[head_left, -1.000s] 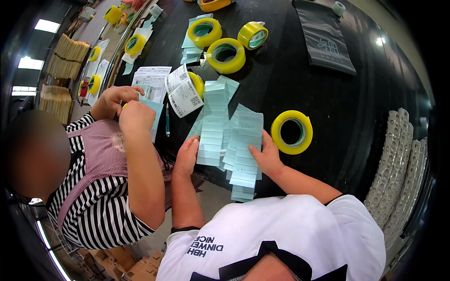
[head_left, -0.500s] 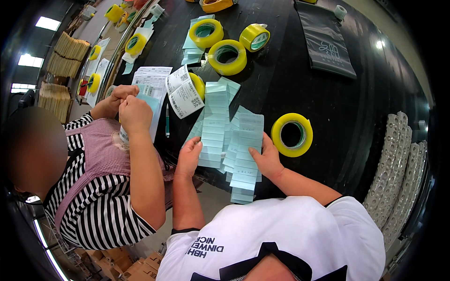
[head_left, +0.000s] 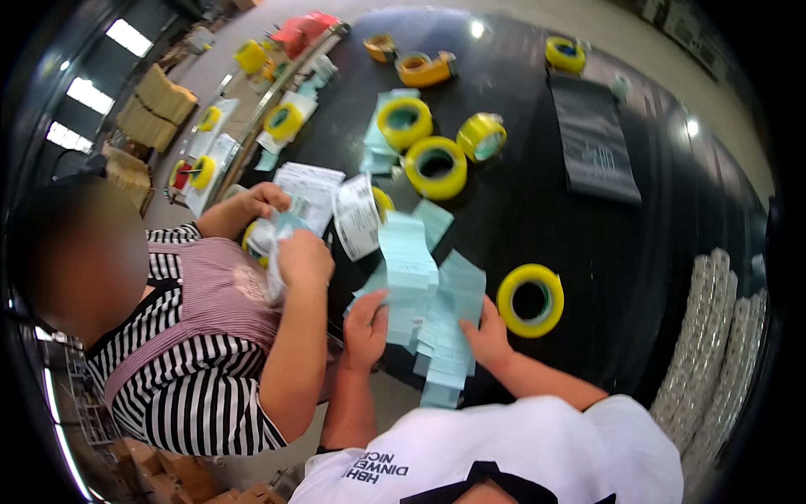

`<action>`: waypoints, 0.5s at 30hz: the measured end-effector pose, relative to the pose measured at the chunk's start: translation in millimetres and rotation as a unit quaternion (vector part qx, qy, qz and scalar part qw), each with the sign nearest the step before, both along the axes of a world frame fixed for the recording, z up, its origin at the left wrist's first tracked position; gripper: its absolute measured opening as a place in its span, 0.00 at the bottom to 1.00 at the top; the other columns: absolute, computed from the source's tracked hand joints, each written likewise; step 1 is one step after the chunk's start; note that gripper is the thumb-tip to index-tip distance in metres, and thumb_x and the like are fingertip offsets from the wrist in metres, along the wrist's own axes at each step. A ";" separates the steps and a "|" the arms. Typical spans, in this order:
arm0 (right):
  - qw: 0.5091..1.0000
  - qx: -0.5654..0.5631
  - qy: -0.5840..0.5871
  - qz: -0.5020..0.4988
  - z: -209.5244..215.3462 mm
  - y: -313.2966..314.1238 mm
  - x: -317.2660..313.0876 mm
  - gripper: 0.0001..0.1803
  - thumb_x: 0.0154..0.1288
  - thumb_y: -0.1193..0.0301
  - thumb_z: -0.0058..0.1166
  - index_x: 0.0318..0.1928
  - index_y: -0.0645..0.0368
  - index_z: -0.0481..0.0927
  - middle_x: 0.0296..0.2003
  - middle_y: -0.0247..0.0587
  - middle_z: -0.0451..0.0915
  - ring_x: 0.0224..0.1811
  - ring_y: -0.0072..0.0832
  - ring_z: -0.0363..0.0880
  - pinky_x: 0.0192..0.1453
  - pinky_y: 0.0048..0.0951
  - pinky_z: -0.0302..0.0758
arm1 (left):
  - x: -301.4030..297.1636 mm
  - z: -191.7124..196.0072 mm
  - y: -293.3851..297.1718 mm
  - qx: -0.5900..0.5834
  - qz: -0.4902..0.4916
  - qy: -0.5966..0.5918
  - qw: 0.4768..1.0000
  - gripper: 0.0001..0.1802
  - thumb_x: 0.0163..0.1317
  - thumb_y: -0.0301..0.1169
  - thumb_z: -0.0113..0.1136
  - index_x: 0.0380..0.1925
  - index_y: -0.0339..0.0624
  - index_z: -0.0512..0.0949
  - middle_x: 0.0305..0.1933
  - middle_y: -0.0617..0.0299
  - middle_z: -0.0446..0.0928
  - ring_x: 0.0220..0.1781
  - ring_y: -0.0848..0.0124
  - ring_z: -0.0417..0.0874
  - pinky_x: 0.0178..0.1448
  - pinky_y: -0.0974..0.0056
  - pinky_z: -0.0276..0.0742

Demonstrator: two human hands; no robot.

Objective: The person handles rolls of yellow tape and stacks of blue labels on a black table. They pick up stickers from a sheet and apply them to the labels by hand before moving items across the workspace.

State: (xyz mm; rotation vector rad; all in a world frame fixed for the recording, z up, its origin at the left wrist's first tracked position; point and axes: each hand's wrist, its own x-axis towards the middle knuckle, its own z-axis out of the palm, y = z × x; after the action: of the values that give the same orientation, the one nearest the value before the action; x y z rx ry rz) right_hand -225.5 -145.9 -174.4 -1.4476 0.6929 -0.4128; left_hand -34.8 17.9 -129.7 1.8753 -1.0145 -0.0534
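Now both hands rest on pale blue slips (head_left: 424, 311) fanned over the dark surface (head_left: 546, 210): left hand (head_left: 366, 323) and right hand (head_left: 485, 336), fingers seemingly flat, not gripping. A tape roll (head_left: 530, 300) lies beside the right hand.

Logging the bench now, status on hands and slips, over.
Left hand and right hand flat on fanned pale blue slips. Yellow tape roll just right. Co-worker's hands close left.

Both hands are flat on a spread of pale blue label strips (head_left: 428, 311) on the black counter (head_left: 537, 202): left hand (head_left: 366, 329), right hand (head_left: 487, 338). Yellow tape roll (head_left: 530, 300) sits just beside the right one. A co-worker in a striped shirt (head_left: 193, 395) handles slips at left.
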 end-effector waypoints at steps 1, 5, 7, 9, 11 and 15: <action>1.000 -0.001 -0.012 -0.002 -6.2 1.2 -1.1 0.31 0.62 0.81 0.54 0.67 0.63 0.64 0.58 0.46 0.76 0.62 0.32 0.75 0.66 0.32 0.68 | 1.9 5.0 -1.6 -0.034 -0.011 0.011 0.999 0.18 0.61 0.18 0.61 0.53 0.35 0.78 0.49 0.52 0.81 0.52 0.61 0.82 0.59 0.61 0.75; 0.997 0.070 -0.024 -0.017 -19.0 5.7 -3.2 0.32 0.60 0.82 0.55 0.66 0.63 0.65 0.58 0.45 0.76 0.61 0.32 0.75 0.67 0.32 0.68 | 5.9 -20.1 -7.2 -0.043 0.145 0.032 0.988 0.19 0.66 0.21 0.58 0.57 0.37 0.78 0.58 0.64 0.77 0.52 0.76 0.76 0.56 0.70 0.71; 0.999 0.035 -0.024 -0.013 -23.1 2.6 -4.5 0.32 0.59 0.82 0.56 0.66 0.63 0.66 0.57 0.45 0.76 0.61 0.32 0.75 0.66 0.32 0.68 | -0.8 -9.0 -22.0 -0.047 0.136 0.186 0.972 0.19 0.66 0.21 0.56 0.57 0.38 0.78 0.59 0.64 0.76 0.54 0.75 0.76 0.58 0.71 0.70; 1.000 0.007 0.006 -0.003 -25.6 0.8 -3.9 0.32 0.59 0.80 0.58 0.65 0.63 0.66 0.57 0.47 0.77 0.61 0.36 0.76 0.66 0.34 0.69 | -6.4 3.6 -30.6 -0.084 0.130 0.299 0.942 0.18 0.66 0.20 0.55 0.56 0.38 0.79 0.60 0.62 0.76 0.58 0.73 0.75 0.60 0.70 0.70; 0.999 -0.026 0.018 0.002 -42.6 -4.1 -5.1 0.32 0.59 0.78 0.59 0.65 0.63 0.67 0.57 0.49 0.77 0.61 0.39 0.76 0.66 0.35 0.69 | -8.8 12.1 -39.4 -0.144 0.117 0.370 0.910 0.17 0.66 0.19 0.53 0.54 0.38 0.80 0.63 0.58 0.74 0.61 0.68 0.76 0.63 0.67 0.69; 0.997 -0.062 0.040 -0.004 -54.3 -5.8 0.7 0.28 0.61 0.86 0.52 0.62 0.64 0.66 0.56 0.43 0.76 0.61 0.31 0.74 0.68 0.33 0.67 | -1.2 26.0 -44.8 -0.174 0.097 0.155 0.968 0.20 0.65 0.17 0.52 0.58 0.34 0.77 0.66 0.53 0.71 0.63 0.65 0.74 0.64 0.65 0.69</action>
State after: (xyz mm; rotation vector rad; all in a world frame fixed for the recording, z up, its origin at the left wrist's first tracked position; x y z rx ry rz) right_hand -224.8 -151.7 -228.7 -1.5858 0.7479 -0.4127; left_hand -36.0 -27.0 -103.7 1.5743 -0.5790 -0.0478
